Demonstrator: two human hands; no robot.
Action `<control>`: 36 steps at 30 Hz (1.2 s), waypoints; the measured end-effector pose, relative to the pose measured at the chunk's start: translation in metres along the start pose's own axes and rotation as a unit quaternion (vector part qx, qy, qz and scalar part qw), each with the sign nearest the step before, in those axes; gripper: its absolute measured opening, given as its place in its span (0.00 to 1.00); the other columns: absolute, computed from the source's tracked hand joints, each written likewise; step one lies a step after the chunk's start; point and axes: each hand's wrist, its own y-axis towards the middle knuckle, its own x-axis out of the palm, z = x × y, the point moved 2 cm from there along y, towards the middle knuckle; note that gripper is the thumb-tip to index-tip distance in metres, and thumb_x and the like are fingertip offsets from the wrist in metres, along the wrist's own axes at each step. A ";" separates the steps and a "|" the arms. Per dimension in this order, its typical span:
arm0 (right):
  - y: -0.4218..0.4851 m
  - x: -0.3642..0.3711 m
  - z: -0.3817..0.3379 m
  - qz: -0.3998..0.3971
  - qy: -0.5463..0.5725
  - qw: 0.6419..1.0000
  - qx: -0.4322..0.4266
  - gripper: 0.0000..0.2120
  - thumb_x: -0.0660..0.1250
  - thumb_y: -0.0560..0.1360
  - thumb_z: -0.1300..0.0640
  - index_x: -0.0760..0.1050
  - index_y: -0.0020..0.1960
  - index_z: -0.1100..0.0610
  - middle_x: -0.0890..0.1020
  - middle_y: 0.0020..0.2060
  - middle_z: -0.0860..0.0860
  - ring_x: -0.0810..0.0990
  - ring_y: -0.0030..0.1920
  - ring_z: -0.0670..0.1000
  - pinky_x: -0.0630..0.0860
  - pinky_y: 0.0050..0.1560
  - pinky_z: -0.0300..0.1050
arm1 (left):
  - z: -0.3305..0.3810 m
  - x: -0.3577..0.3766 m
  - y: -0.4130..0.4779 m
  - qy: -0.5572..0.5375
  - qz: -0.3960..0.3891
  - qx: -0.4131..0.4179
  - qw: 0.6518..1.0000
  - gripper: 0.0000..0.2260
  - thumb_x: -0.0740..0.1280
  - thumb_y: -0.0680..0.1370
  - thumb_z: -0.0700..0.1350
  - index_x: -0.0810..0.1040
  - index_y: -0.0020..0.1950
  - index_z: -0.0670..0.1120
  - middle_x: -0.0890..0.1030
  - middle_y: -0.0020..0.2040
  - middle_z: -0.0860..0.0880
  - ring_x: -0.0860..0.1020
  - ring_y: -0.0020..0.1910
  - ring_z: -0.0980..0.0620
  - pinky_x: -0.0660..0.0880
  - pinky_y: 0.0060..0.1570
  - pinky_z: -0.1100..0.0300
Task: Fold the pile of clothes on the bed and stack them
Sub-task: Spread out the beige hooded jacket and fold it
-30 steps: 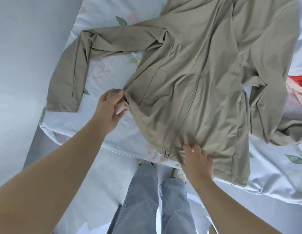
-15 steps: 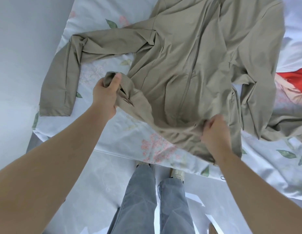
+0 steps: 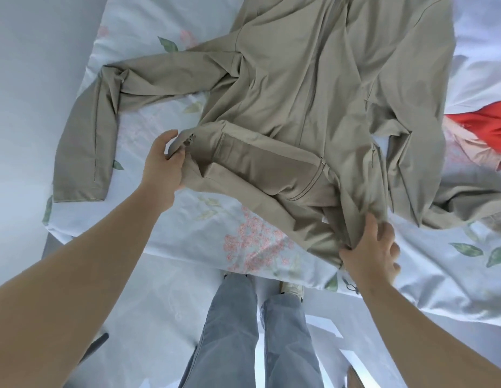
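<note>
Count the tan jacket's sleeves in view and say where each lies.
2. The bent sleeve lies flat on the bed at left; the crumpled sleeve lies along the jacket's right side, its cuff hidden in folds.

Pale floral-sheeted bed [image 3: 187, 219], glossy grey floor [image 3: 159, 317], bright light patches [image 3: 327, 329] across it

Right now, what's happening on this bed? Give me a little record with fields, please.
Garment: khaki zip jacket, spread out, lower hem lifted and turned back
Left hand: pinches one hem corner
Right hand: grips the hem's other end
Sleeve: lies bent, far left
Sheet: pale, floral print
Red cloth: at the right edge, beside the jacket
Person: stands close by, grey jeans
</note>
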 end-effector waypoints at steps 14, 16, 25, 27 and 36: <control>-0.040 -0.065 0.081 0.053 0.353 0.934 -0.006 0.16 0.54 0.79 0.63 0.77 0.54 0.48 0.81 0.42 0.46 0.83 0.41 0.51 0.77 0.42 0.36 | 0.041 -0.051 -0.073 0.089 -0.036 0.057 0.994 0.12 0.61 0.80 0.39 0.77 0.48 0.56 0.78 0.39 0.50 0.78 0.36 0.57 0.79 0.32 0.63; -0.046 -0.084 0.088 0.070 0.403 0.913 0.007 0.16 0.54 0.78 0.65 0.77 0.51 0.51 0.79 0.42 0.45 0.80 0.44 0.53 0.77 0.44 0.37 | 0.048 -0.053 -0.090 0.094 -0.033 0.046 0.994 0.14 0.59 0.81 0.38 0.79 0.47 0.55 0.79 0.45 0.52 0.78 0.42 0.55 0.80 0.36 0.60; -0.057 -0.139 0.113 0.048 0.628 0.774 0.060 0.14 0.57 0.79 0.64 0.74 0.42 0.48 0.75 0.38 0.53 0.74 0.36 0.51 0.76 0.36 0.42 | 0.058 -0.050 -0.156 0.252 0.017 0.086 0.964 0.12 0.79 0.64 0.47 0.78 0.39 0.48 0.80 0.38 0.50 0.77 0.38 0.51 0.75 0.39 0.58; -0.055 -0.145 0.119 0.068 0.573 0.816 0.031 0.06 0.62 0.78 0.61 0.74 0.46 0.51 0.75 0.38 0.55 0.70 0.33 0.54 0.70 0.33 0.47 | 0.058 -0.045 -0.168 0.310 0.027 0.112 0.944 0.14 0.79 0.63 0.46 0.76 0.38 0.46 0.79 0.36 0.50 0.76 0.36 0.50 0.70 0.34 0.59; -0.056 -0.154 0.139 -0.013 0.241 0.964 -0.114 0.13 0.69 0.69 0.67 0.76 0.38 0.49 0.79 0.32 0.52 0.77 0.31 0.53 0.72 0.33 0.44 | 0.055 -0.040 -0.184 0.255 0.009 0.090 0.963 0.11 0.70 0.76 0.47 0.73 0.38 0.41 0.72 0.31 0.48 0.69 0.26 0.54 0.65 0.20 0.66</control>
